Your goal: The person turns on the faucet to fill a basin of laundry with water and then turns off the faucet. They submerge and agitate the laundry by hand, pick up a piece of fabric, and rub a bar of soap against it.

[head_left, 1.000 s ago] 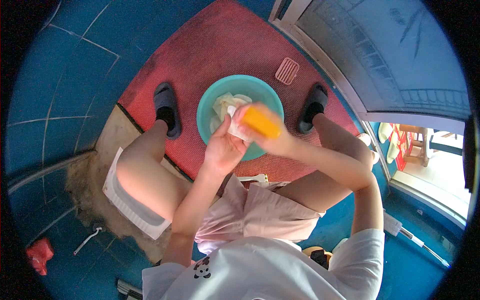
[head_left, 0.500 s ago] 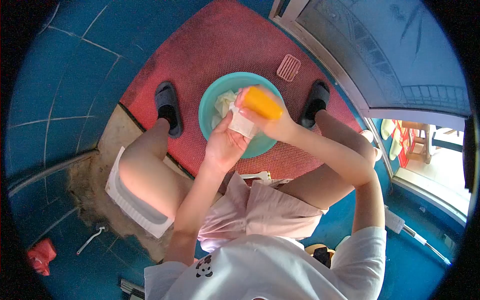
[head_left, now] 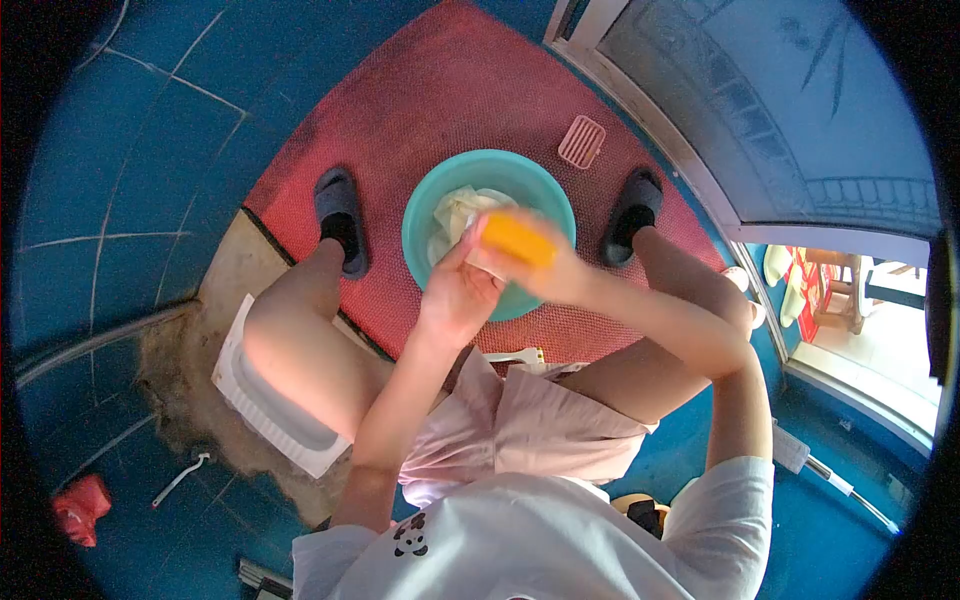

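Note:
A turquoise basin (head_left: 562,195) stands on the red mat between my feet, with crumpled off-white cloth (head_left: 462,212) inside. Over its near side, my left hand (head_left: 460,298) is palm up, its fingers closed on a piece of white cloth (head_left: 485,264) that is mostly covered now. My right hand (head_left: 558,275) grips a yellow-orange bar (head_left: 517,240), which looks like soap, and holds it against or just over the white cloth. Motion blurs the right hand, so I cannot tell the exact contact.
A pink soap dish (head_left: 582,142) lies on the red mat (head_left: 400,110) beyond the basin. Beside my left leg is a squat toilet (head_left: 290,415). A glass door (head_left: 730,110) stands to the right, and a long-handled tool (head_left: 830,470) lies on the floor at lower right.
The bar and right hand have shifted slightly down and left, covering more of the white cloth. The whole view has shifted a little; the left hand keeps its hold.

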The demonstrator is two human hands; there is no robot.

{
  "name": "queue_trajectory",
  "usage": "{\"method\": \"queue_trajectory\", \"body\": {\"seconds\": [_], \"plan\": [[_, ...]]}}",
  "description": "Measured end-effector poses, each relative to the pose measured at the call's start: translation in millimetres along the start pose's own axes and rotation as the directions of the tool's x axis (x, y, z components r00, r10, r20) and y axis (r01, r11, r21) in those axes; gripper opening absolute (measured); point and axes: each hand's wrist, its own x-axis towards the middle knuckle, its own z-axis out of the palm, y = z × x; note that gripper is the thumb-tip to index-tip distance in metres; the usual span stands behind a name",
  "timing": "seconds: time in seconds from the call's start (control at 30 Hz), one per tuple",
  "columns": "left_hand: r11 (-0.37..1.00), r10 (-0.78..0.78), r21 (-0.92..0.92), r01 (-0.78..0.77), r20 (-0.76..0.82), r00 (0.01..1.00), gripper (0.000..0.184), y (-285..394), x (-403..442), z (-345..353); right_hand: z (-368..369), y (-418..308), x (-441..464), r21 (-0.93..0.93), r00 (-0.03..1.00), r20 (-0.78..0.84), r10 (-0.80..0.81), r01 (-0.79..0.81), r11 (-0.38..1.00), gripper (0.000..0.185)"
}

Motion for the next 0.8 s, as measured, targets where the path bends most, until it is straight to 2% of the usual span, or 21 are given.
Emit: {"method": "queue_trajectory", "body": {"seconds": [0.03,0.07,0.1,0.17,0.2,0.23,0.27,0.3,0.33,0.37,0.43,0.47,0.5,0.53,0.57,0.63,0.67,0.7,0.73,0.77,0.8], "plan": [[0.993,0.015,-0.116,-0.016,-0.013,1.0,0.033,-1,-1,3,-7,0,8,0.127,0.988,-0.062,0.14,-0.131,0.983,0.026],[0.993,0.013,-0.118,-0.015,-0.012,1.0,0.033,-2,-1,-1,-11,-1,12,0.256,0.954,-0.105,0.28,-0.247,0.935,0.026],[0.992,0.01,-0.13,-0.009,0.007,1.0,0.033,-2,0,-8,-7,-4,8,0.251,0.955,-0.106,0.276,-0.243,0.937,0.026],[0.99,0.009,-0.144,-0.005,0.029,1.0,0.034,-3,3,-19,4,-13,-4,-0.087,0.994,0.003,-0.106,0.105,0.991,0.022],[0.991,0.012,-0.137,0.003,0.107,0.994,0.034,-3,3,-25,1,-12,-2,-0.129,0.993,0.076,-0.085,0.094,0.987,0.015],[0.992,0.008,-0.127,0.016,0.183,0.983,0.035,-3,2,-21,-6,-9,4,-0.132,0.994,0.069,-0.085,0.093,0.987,0.015],[0.992,0.001,-0.124,0.023,0.183,0.983,0.035,-4,-1,-16,-17,-4,14,0.008,0.995,-0.073,0.062,-0.062,0.998,0.016],[0.999,-0.001,-0.037,0.004,0.068,0.998,0.035,-4,-5,7,-31,1,25,0.166,0.957,-0.188,0.221,-0.191,0.968,0.016],[0.999,0.01,0.053,-0.008,-0.046,0.999,0.036,-2,-7,20,-49,5,36,0.294,0.919,-0.278,0.279,-0.195,0.936,0.02],[0.998,0.011,0.054,-0.009,-0.043,0.999,0.036,1,-8,20,-71,9,43,0.419,0.87,-0.352,0.346,-0.185,0.889,0.023],[0.994,0.106,0.024,-0.105,-0.036,0.994,0.036,9,-11,20,-114,18,49,0.609,0.798,-0.265,0.541,-0.296,0.736,0.03],[0.994,0.11,0.022,-0.11,-0.034,0.993,0.036,12,-11,18,-131,24,54,0.68,0.746,-0.253,0.615,-0.315,0.662,0.027],[0.988,0.149,0.058,-0.143,-0.104,0.983,0.036,14,-11,16,-146,31,57,0.747,0.688,-0.237,0.686,-0.323,0.581,0.024],[0.981,0.184,0.097,-0.169,-0.168,0.968,0.037,16,-9,13,-161,45,57,0.734,0.632,-0.271,0.726,-0.352,0.581,0.027],[0.982,0.175,0.101,-0.16,-0.161,0.971,0.037,17,-7,7,-181,67,56,0.732,0.63,-0.283,0.723,-0.345,0.588,0.027],[0.989,0.13,0.101,-0.112,-0.204,0.97,0.035,17,2,-12,-215,113,50,0.617,0.544,-0.219,0.81,-0.566,0.547,0.034],[0.99,0.119,0.1,-0.098,-0.234,0.965,0.036,17,6,-23,-219,122,48,0.613,0.547,-0.232,0.804,-0.56,0.558,0.034],[0.99,0.114,0.104,-0.093,-0.222,0.968,0.036,18,8,-25,-225,134,47,0.614,0.483,-0.287,0.827,-0.57,0.546,0.032],[0.97,0.142,0.228,-0.088,-0.232,0.962,0.037,17,8,-28,-229,150,45,0.619,0.414,-0.337,0.846,-0.58,0.53,0.03],[0.933,0.172,0.351,-0.08,-0.24,0.956,0.04,17,7,-31,-228,170,39,0.66,0.428,-0.427,0.796,-0.454,0.598,0.027],[0.931,0.167,0.357,-0.076,-0.231,0.959,0.04,17,5,-36,-224,191,30,0.682,0.428,-0.518,0.741,-0.317,0.659,0.024]]}}
